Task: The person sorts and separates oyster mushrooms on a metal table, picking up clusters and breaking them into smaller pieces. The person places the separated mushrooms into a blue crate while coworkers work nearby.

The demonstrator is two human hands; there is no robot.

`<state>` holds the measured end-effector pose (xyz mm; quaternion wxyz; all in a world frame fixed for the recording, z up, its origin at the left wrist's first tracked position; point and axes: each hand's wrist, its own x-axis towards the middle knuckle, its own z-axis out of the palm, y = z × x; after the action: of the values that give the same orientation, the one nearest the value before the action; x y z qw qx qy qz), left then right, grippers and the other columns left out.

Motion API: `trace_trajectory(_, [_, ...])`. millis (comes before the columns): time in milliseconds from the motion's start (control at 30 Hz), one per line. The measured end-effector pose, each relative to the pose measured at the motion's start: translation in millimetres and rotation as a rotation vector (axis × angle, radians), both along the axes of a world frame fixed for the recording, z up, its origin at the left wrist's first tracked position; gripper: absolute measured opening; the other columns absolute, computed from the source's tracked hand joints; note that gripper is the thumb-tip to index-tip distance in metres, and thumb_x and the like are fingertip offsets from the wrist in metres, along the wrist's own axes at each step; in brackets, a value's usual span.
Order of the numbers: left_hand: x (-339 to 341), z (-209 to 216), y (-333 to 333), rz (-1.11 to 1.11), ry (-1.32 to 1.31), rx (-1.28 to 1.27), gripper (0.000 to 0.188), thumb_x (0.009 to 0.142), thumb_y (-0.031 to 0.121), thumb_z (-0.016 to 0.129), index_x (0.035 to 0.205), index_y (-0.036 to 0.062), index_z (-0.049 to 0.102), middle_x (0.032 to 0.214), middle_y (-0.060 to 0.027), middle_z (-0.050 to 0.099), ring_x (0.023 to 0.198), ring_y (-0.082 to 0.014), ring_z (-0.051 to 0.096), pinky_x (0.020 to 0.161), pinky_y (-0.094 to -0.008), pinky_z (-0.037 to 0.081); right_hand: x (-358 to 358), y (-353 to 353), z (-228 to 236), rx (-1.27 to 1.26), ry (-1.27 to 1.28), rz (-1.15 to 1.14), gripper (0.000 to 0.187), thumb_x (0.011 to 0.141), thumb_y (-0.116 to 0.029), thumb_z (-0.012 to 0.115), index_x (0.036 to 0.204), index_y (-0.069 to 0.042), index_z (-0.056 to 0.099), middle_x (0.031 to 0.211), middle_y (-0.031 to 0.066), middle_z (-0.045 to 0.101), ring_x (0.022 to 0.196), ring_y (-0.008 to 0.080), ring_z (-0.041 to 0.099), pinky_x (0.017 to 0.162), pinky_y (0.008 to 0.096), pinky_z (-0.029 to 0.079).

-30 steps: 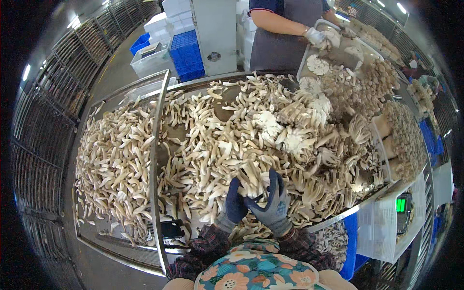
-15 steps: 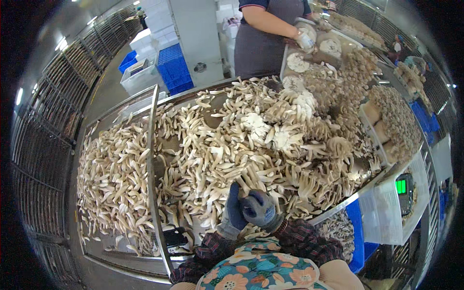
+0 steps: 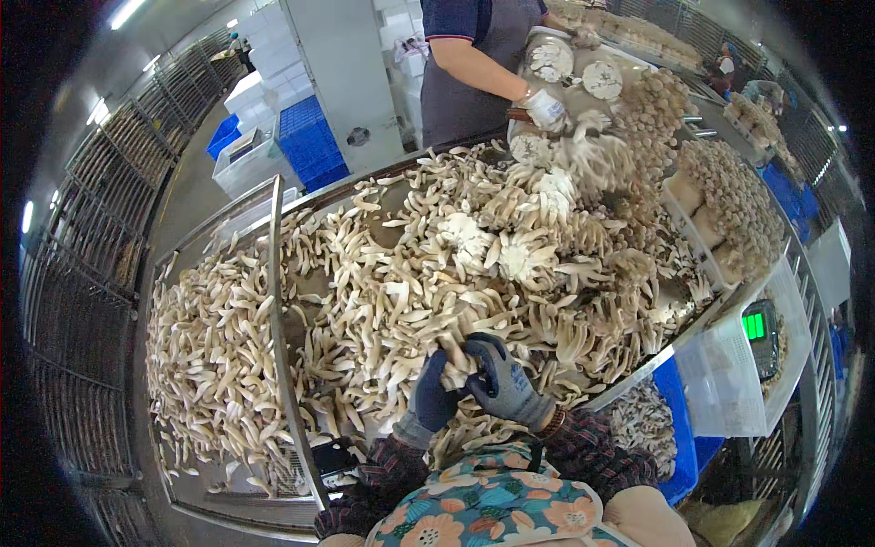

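Both my hands wear grey gloves with dark blue palms and meet over the near edge of a mushroom heap. Between them is a small clump of pale mushrooms (image 3: 456,363). My left hand (image 3: 428,397) closes on its left side, with thumb and fingers partly hidden. On the other side my right hand (image 3: 501,383) curls its fingers round the clump. Loose mushrooms (image 3: 383,319) with long pale stems surround both hands. Larger uncut clusters (image 3: 524,255) with white bases lie farther off to the right.
A metal divider bar (image 3: 276,337) separates a left bed of loose mushrooms (image 3: 214,365). Across the table a co-worker's gloved hand (image 3: 547,109) handles clusters. At right stand a white bin (image 3: 725,392), a scale with a green display (image 3: 756,328) and a blue crate (image 3: 673,415) of mushrooms.
My hands have drawn slightly lower and turned, so the clump between them now shows. Across the table, the co-worker's hand has shifted, and a cluster below it is blurred by motion.
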<state>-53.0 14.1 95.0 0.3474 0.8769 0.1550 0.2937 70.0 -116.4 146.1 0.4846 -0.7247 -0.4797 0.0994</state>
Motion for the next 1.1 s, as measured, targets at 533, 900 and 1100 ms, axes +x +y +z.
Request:
trace_trajectory(533, [16.1, 32.7, -21.8, -0.082, -0.267, -0.982, 0.065, 0.078, 0.011, 0.074, 0.133, 0.0005, 0.041, 0.11, -0.0154, 0.06, 0.104, -0.0292, 0.06, 0.093, -0.0388, 0.046, -23.7, -4.7, 2.4, -0.124, -0.148, -0.011, 0.052, 0.078, -0.015, 0.064, 0.128, -0.011, 0.049, 0.098, 0.0167, 0.054, 0.081, 0.0354, 0.06, 0.068, 0.0417, 0.051])
trace_trajectory(900, [16.6, 14.1, -7.8, -0.114, -0.149, -1.863, 0.016, 0.093, 0.029, 0.059, 0.107, 0.0212, 0.058, 0.112, -0.0255, 0.063, 0.049, -0.0187, 0.057, 0.04, -0.0216, 0.045, -3.2, -210.5, -25.5, -0.427, -0.053, -0.53, 0.03, 0.077, -0.013, 0.068, 0.104, -0.003, 0.057, 0.087, 0.0154, 0.062, 0.086, 0.0327, 0.062, 0.071, 0.0405, 0.05])
trace_trajectory(1100, [12.8, -19.4, 3.3, -0.149, -0.05, -1.734, 0.016, 0.091, 0.034, 0.06, 0.102, 0.023, 0.054, 0.115, -0.0213, 0.062, 0.084, -0.0307, 0.069, 0.039, -0.0254, 0.047, 24.3, -241.6, -6.3, 0.049, 0.476, -0.947, 0.026, 0.081, -0.003, 0.067, 0.105, -0.002, 0.056, 0.096, 0.0047, 0.06, 0.087, 0.0155, 0.058, 0.075, 0.0299, 0.05])
